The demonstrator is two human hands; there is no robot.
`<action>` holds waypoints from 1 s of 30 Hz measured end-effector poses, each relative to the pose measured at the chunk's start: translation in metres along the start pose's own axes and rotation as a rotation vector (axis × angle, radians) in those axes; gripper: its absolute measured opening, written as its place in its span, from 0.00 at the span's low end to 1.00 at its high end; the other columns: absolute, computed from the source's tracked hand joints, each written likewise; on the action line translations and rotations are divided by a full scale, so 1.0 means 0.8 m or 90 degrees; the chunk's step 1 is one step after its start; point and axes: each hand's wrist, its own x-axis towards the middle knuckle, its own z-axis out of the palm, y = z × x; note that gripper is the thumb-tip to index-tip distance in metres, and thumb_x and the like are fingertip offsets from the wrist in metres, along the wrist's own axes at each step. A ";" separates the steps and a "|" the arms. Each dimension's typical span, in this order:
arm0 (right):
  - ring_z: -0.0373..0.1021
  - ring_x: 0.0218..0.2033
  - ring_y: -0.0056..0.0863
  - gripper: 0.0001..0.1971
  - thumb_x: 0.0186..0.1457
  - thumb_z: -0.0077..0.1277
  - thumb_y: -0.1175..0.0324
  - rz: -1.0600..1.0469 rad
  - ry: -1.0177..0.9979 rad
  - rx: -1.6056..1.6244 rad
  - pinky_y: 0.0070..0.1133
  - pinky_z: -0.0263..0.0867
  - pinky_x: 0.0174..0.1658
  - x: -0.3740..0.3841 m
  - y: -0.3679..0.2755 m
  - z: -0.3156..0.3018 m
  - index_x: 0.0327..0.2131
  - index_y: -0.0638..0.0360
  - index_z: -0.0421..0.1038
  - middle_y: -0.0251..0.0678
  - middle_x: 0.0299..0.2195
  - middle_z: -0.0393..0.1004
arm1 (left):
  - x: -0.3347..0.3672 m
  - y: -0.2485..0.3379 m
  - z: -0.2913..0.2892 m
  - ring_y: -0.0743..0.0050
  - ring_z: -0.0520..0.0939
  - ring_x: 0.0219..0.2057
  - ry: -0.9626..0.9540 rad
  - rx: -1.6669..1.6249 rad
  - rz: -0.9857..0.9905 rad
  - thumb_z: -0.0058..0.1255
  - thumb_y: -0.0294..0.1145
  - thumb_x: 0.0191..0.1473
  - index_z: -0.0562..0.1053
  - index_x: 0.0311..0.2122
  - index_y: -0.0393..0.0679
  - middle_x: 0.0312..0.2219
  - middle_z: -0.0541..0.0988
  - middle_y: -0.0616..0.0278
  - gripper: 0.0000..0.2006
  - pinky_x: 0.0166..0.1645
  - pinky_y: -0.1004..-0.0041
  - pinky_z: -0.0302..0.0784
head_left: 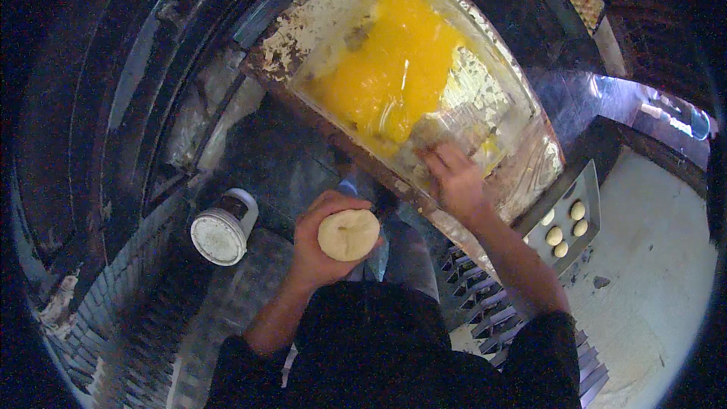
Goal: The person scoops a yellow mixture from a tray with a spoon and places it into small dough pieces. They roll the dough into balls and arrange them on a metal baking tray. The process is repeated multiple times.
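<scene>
In front of my body, my left hand (307,239) is wrapped around a pale, rounded piece of dough (348,236) with a crease in its top. My right hand (459,188) reaches over the near edge of a shallow tray (491,54) spread with a shiny yellow mass (413,30). Its fingers bend downward beside the yellow, at a patch where the mottled tray bottom shows. Motion smears those fingertips, and I cannot make out whether they hold anything. The tray rests on a worn, flaking board or tabletop (291,39).
To the left stands a white lidded bucket (219,239). At the right, a grey baking tray (589,195) with several small dough balls (579,227) lies on a pale work surface (644,257). Slatted metal bars (492,318) run below my right arm.
</scene>
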 end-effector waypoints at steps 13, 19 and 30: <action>0.77 0.36 0.40 0.15 0.54 0.55 0.81 0.203 -0.008 0.146 0.29 0.75 0.38 -0.032 -0.077 -0.014 0.45 0.56 0.78 0.40 0.40 0.77 | 0.019 -0.009 -0.018 0.62 0.80 0.43 0.044 0.096 0.031 0.75 0.22 0.35 0.77 0.45 0.42 0.41 0.79 0.59 0.27 0.49 0.66 0.77; 0.75 0.38 0.30 0.08 0.60 0.54 0.79 0.352 0.010 0.575 0.23 0.70 0.42 -0.024 -0.100 -0.054 0.43 0.63 0.77 0.42 0.39 0.77 | 0.048 -0.015 -0.021 0.65 0.81 0.43 0.020 0.063 0.004 0.74 0.22 0.38 0.76 0.46 0.43 0.41 0.80 0.60 0.27 0.50 0.67 0.77; 0.72 0.36 0.35 0.14 0.56 0.55 0.85 0.142 0.263 0.184 0.27 0.68 0.39 -0.094 -0.116 -0.032 0.43 0.59 0.71 0.44 0.37 0.74 | 0.071 0.050 0.016 0.71 0.82 0.47 -0.069 -0.160 -0.110 0.70 0.19 0.42 0.77 0.48 0.40 0.45 0.82 0.60 0.25 0.54 0.69 0.77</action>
